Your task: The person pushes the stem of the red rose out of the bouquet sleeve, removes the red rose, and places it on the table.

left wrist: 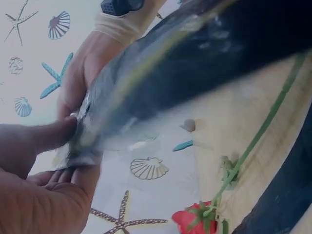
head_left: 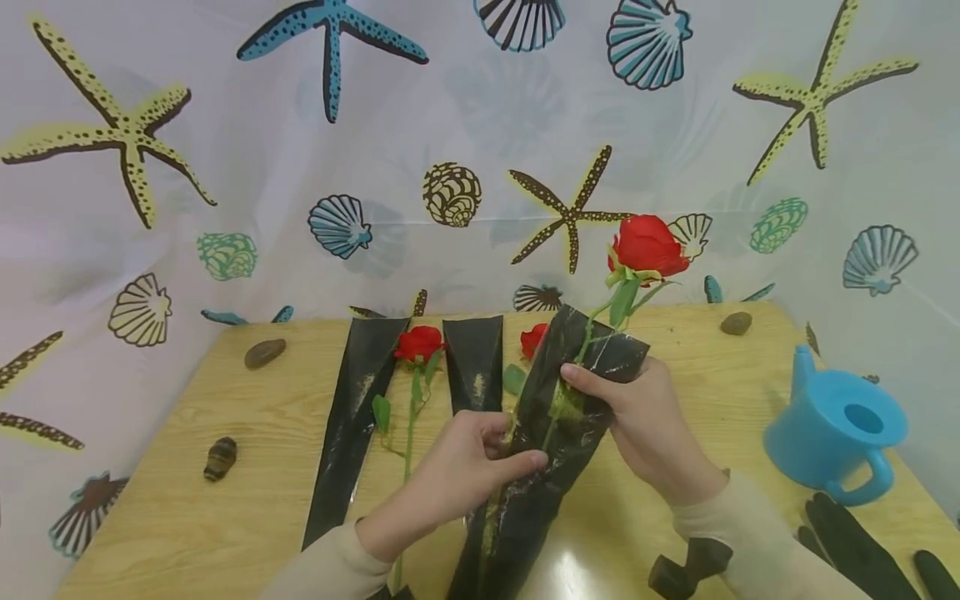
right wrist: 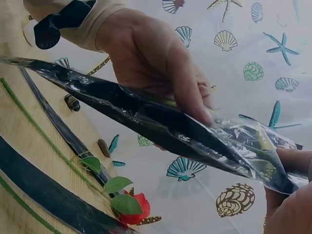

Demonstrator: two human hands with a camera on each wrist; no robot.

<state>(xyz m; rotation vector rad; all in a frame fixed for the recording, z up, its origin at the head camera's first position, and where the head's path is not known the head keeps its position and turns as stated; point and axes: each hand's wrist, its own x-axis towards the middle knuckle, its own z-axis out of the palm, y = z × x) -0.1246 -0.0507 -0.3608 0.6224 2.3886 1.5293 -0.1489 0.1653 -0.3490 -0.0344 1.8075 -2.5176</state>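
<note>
A red artificial rose (head_left: 648, 247) stands partly inside a black flower sleeve (head_left: 551, 467) with a clear front, its bloom and upper leaves above the sleeve's mouth. My right hand (head_left: 656, 425) grips the sleeve near its top edge, thumb in front and fingers behind. Lower down, my left hand (head_left: 468, 458) pinches the sleeve's left side, thumb across the front. The left wrist view shows the sleeve (left wrist: 161, 73) slanting over the table between both hands. In the right wrist view the left thumb presses the sleeve (right wrist: 146, 112) near its middle.
Another rose (head_left: 420, 343) lies between two black sleeves (head_left: 360, 400) (head_left: 474, 358); a further red bloom (head_left: 533, 339) shows behind the held sleeve. At right are a blue watering can (head_left: 825, 433) and black gloves (head_left: 851, 533). Stones (head_left: 265, 353) (head_left: 737, 323) (head_left: 221, 458) lie around the wooden table.
</note>
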